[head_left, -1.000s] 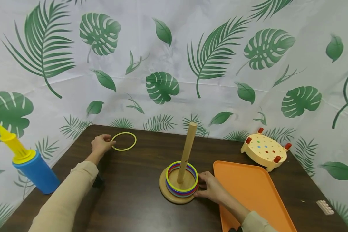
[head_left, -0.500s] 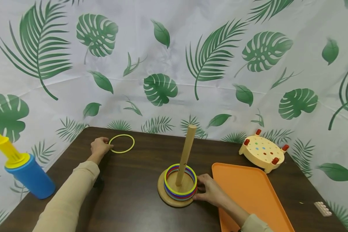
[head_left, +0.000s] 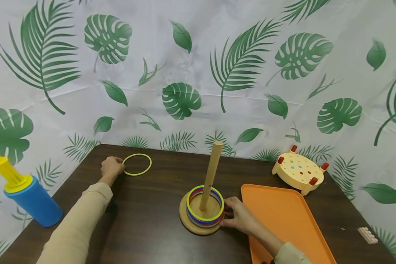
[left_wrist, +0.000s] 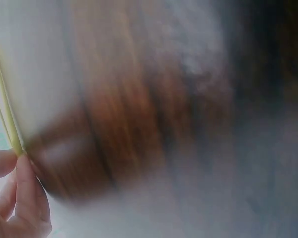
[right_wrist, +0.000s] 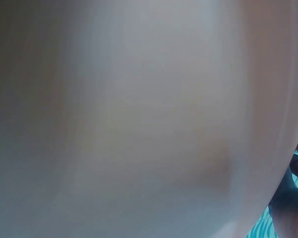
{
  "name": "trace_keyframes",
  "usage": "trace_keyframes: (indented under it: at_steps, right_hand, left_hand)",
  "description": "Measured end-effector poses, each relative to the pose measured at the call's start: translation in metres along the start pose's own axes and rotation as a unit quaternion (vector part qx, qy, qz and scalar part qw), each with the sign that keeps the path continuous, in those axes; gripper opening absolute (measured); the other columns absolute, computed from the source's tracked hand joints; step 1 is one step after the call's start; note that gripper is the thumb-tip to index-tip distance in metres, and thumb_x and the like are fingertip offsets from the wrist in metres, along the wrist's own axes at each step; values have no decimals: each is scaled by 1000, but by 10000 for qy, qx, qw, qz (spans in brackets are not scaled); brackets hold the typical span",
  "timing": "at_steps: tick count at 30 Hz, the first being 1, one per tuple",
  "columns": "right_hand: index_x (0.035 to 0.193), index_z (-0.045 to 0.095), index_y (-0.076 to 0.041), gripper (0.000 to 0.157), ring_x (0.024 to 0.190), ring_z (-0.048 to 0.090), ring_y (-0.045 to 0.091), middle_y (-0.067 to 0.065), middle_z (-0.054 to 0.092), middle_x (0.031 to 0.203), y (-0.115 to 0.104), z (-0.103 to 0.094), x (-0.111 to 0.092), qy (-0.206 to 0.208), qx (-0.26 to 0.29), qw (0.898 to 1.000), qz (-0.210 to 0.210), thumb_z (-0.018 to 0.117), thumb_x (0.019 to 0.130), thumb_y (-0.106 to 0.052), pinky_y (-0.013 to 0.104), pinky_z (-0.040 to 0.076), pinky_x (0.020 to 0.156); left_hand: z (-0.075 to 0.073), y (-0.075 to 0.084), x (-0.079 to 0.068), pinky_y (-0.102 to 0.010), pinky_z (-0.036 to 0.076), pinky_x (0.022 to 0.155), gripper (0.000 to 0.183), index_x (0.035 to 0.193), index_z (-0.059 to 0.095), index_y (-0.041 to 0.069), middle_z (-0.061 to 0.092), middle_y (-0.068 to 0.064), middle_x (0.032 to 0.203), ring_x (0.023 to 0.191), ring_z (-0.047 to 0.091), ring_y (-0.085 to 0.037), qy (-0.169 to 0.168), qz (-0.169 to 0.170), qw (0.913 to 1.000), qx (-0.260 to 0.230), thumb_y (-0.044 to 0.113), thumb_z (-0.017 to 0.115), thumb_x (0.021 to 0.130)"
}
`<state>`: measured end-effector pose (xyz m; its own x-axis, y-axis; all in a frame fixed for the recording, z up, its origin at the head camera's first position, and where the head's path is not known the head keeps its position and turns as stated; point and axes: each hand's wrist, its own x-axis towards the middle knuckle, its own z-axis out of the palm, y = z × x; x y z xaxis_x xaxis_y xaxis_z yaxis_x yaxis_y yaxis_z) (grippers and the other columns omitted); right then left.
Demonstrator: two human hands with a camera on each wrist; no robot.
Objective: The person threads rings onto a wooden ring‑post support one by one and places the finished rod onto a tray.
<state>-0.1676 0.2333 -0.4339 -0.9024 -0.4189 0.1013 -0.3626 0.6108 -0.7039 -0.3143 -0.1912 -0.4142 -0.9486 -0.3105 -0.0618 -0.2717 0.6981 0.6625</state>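
Note:
In the head view my left hand [head_left: 113, 167] is at the far left of the table, pinching the near-left edge of a thin yellow ring [head_left: 136, 173]. The left wrist view shows the thumb and fingertips [left_wrist: 25, 171] meeting on that ring [left_wrist: 8, 119]. A wooden peg stand [head_left: 212, 172] is upright right of centre. Around its peg lie several stacked rings [head_left: 198, 219], a yellow one on top with blue and red below. My right hand [head_left: 239, 216] grips the right side of this stack, its fingers partly hidden. Only dark finger parts show in the right wrist view.
An orange tray [head_left: 283, 212] lies just right of the stand, under the right forearm. Behind it sits an upturned cream stool-like toy [head_left: 298, 172] with red-tipped legs. A blue and yellow hand pump [head_left: 34, 200] stands at the left edge. Small pinkish-white block [head_left: 367, 235] lies far right.
The whole head view has shifted slightly. Both hands stay at the yellow ring and at the stack, with no clear movement of either.

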Motion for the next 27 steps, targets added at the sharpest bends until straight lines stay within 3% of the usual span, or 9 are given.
trace_keyframes:
  at_steps: [5,10,17,21,27]
  right_hand:
    - [119,58,6,58,101,50,29,15,49,108,0,0,0,22,-32,10000,3,83,70,-13,30,54,85]
    - [119,57,7,59,101,51,28,16,48,108,0,0,0,-16,9,10000,22,82,70,-12,30,54,85]
    - [117,58,6,57,101,51,28,16,48,107,1,0,0,-5,-2,10000,27,83,70,-12,29,54,84]
    - [117,59,6,55,101,51,28,16,48,107,0,0,0,-7,23,10000,-15,82,70,-12,29,54,84]
    - [116,59,6,55,100,50,28,15,49,106,0,0,-1,19,32,9999,-96,83,69,-11,30,54,84]
  left_hand:
    - [-2,-3,-1,-47,50,81,34,111,63,-5,66,-24,103,76,66,-29,10,-48,9999,-139,6,58,80]
    - [-3,-4,-2,-41,54,77,33,110,64,-7,62,-28,109,51,63,-10,-33,43,9993,-363,4,59,79]
    - [-2,-5,-3,-23,55,55,32,111,64,-8,58,-32,116,47,59,-3,-189,30,9970,-752,1,58,80]
    - [-3,-1,-6,-21,55,54,32,112,63,-10,55,-33,116,49,58,-2,-342,26,9925,-1171,-1,58,82]
    - [-7,13,-10,-21,56,56,31,114,59,-13,64,-18,91,55,58,-1,-535,218,9795,-1932,-3,58,84]
